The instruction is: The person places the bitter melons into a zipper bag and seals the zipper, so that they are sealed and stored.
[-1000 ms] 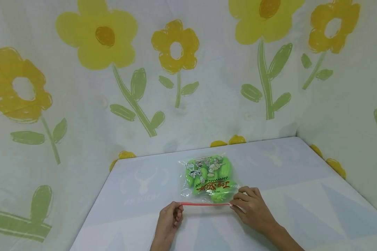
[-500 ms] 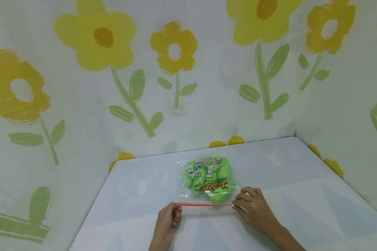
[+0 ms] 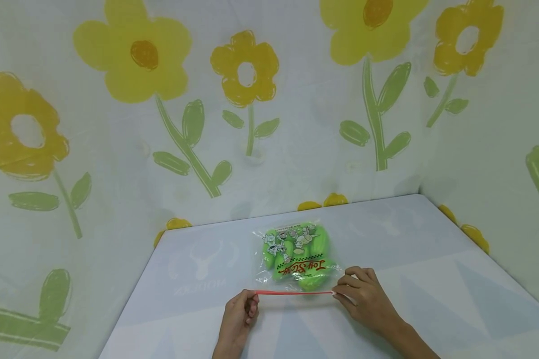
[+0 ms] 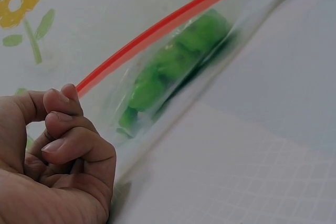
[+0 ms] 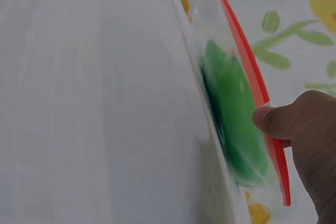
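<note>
A clear zip bag [image 3: 261,271] printed with cartoon figures and red "Toy Story" lettering lies on the table, its lettering upside down to me. Inside are several bright green, rounded objects [image 4: 173,59]. The bag's red zip strip [image 3: 292,293] is raised along the near edge and stretched between both hands. My left hand [image 3: 239,315] pinches its left end, the other fingers curled. With thumb and fingers my right hand [image 3: 365,300] pinches the strip at the small white slider [image 5: 268,104]. In the right wrist view, the strip runs on past the right thumb.
A pale table [image 3: 197,299] with blue triangles and a deer-head print spreads beneath the bag. White curtains [image 3: 296,129] with yellow flowers stand behind it and at both sides.
My right hand has shifted slightly to the right with the white slider, along the red strip. The left hand keeps its pinch, and the view has turned a little.
</note>
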The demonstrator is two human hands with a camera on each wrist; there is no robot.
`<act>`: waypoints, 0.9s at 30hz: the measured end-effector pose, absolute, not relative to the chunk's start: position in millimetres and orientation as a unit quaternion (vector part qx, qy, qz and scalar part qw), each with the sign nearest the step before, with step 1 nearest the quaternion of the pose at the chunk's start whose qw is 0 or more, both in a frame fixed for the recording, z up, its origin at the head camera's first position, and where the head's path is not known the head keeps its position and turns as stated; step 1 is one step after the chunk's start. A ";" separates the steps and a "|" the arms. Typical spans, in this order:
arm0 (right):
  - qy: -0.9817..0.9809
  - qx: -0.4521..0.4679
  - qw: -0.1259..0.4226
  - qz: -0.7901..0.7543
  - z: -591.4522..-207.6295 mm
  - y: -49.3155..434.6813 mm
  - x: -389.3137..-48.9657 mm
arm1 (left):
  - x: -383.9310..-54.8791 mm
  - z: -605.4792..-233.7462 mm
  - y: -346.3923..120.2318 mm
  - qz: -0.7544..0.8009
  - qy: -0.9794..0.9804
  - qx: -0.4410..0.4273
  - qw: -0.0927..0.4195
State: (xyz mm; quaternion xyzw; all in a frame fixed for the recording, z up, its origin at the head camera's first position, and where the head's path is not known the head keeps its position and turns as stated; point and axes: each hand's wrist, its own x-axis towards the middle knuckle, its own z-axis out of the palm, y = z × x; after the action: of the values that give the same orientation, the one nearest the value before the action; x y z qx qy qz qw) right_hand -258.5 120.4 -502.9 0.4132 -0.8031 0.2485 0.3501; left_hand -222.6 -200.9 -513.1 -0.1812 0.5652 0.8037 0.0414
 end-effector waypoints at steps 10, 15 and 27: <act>-0.806 0.406 0.354 0.246 -503.6 126.9 -259.6 | -222.8 -511.4 -199.9 0.802 0.565 -0.190 0.041; -0.800 0.406 0.366 0.249 -503.3 128.2 -259.5 | -222.8 -511.1 -200.5 0.803 0.562 -0.192 0.045; -0.788 0.410 0.388 0.247 -505.3 134.4 -261.1 | -222.3 -511.5 -200.7 0.806 0.559 -0.189 0.042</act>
State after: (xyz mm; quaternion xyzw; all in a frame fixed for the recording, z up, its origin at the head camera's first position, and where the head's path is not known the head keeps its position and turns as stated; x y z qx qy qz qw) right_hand -261.1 134.4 -505.3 0.4100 -0.7879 0.2465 0.3878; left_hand -222.3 -200.7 -511.5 -0.1893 0.5585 0.8065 0.0424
